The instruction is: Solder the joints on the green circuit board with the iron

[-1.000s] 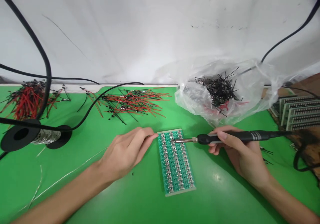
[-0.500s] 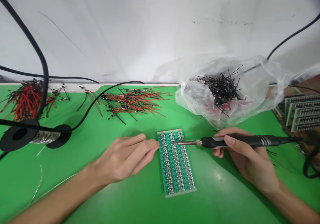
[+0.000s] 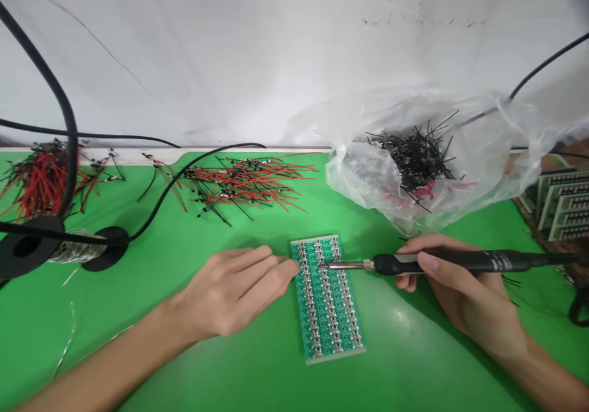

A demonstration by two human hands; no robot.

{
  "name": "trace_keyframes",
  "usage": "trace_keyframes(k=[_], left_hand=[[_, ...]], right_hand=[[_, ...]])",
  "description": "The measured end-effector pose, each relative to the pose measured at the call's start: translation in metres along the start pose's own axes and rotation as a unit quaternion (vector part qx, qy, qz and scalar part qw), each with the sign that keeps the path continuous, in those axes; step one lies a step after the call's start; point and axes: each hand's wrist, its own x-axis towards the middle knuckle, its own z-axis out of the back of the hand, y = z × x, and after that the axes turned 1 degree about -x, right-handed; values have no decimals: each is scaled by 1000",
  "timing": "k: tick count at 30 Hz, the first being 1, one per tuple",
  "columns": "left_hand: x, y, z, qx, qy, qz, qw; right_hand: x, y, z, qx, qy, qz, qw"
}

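A green circuit board [image 3: 327, 301] with three columns of small silvery parts lies on the green mat. My right hand [image 3: 460, 289] is closed round the black handle of a soldering iron [image 3: 442, 261], whose metal tip points left and reaches over the upper middle of the board. At the board's upper left edge is my left hand [image 3: 248, 283], its fingers bent and pressed together. Whatever its fingertips may hold is hidden or too small to make out.
Red and black wires [image 3: 248, 182] lie behind, with another pile [image 3: 39, 182] at far left. A solder spool [image 3: 78, 246] stands left. A plastic bag [image 3: 359, 167] of black wires is back right, near upright boards [image 3: 570, 206]. Black cables cross the left side.
The view has shifted slightly, so the bag and the boards at right appear further right. Both hands and the iron keep nearly the same places at the board.
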Motion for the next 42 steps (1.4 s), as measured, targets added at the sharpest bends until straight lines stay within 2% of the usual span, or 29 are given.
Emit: trace_keyframes(k=[3, 8, 14, 19, 25, 30, 42], left_hand=[[1, 1, -1, 6, 2, -4, 1000], [1, 0, 0, 14, -6, -4, 1000], [1, 0, 0, 14, 3, -5, 1000], [2, 0, -2, 14, 3, -7, 1000], [2, 0, 0, 16, 5, -6, 1000], [1, 0, -2, 17, -1, -8, 1000], [1, -1, -1, 24, 10, -14, 1000]], right_hand=[[0, 0, 0, -3, 17, 15, 1000], [-1, 3, -2, 0, -14, -20, 1000], [0, 1, 0, -9, 8, 9, 1000], [-1, 1, -1, -12, -9, -3, 1000], [1, -3, 5, -16, 31, 30, 999], [0, -2, 4, -21, 12, 17, 1000], [0, -2, 1, -25, 11, 21, 999]])
